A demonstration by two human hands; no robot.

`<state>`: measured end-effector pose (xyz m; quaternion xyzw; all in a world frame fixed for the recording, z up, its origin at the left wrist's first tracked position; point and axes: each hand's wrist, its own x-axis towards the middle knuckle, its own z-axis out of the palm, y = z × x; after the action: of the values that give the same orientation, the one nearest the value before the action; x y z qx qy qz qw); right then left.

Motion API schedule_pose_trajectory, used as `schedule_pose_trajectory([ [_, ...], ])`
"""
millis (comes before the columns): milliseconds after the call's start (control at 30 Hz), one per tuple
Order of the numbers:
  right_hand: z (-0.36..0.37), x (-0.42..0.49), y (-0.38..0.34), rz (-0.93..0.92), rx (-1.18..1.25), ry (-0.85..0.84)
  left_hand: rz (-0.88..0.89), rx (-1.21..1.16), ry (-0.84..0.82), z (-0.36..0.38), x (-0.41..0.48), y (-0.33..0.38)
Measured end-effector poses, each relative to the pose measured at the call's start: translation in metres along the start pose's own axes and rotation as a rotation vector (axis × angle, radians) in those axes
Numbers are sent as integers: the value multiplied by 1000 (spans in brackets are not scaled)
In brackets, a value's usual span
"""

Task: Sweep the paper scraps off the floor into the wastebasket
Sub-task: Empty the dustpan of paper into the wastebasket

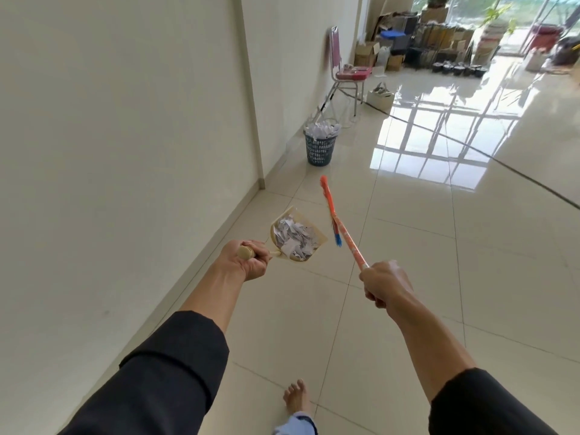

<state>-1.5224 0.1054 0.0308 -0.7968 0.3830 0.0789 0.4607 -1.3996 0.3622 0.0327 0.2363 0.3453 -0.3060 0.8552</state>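
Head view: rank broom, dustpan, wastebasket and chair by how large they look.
1. broom, longest span
2. chair
3. dustpan and wastebasket look alike; the dustpan is much nearer, so unranked.

A red-cushioned chair (346, 70) stands by the wall (125, 120), cardboard boxes (365, 53) stacked beyond it.

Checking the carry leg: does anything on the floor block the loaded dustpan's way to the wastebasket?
Nothing visible does. The tiles between the dustpan in the left hand and the wastebasket by the wall lie bare; the chair stands beyond it.
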Motion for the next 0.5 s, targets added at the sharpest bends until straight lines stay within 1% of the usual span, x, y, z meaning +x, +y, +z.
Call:
schedule_pose_trajectory([
  [67, -6, 54, -32, 7, 28, 23, -22, 1, -11, 44, 44, 25],
  [200, -28, 156, -101, 36, 65, 29, -30, 84, -33, 145, 123, 71],
  [267, -36, 182, -126, 23, 70, 32, -10, 86, 1, 181, 145, 89],
  [300, -42, 211, -142, 24, 86, 35, -17, 133, -28, 208, 165, 101],
  [333, -49, 240, -159, 21, 98, 38, -19, 138, -54, 234, 185, 111],
  [433, -61, 307, -198, 5, 119, 30, 3, 125, -23, 294, 240, 139],
  [500, -75, 365, -225, -12, 122, 20, -16, 113, -61, 337, 284, 157],
])
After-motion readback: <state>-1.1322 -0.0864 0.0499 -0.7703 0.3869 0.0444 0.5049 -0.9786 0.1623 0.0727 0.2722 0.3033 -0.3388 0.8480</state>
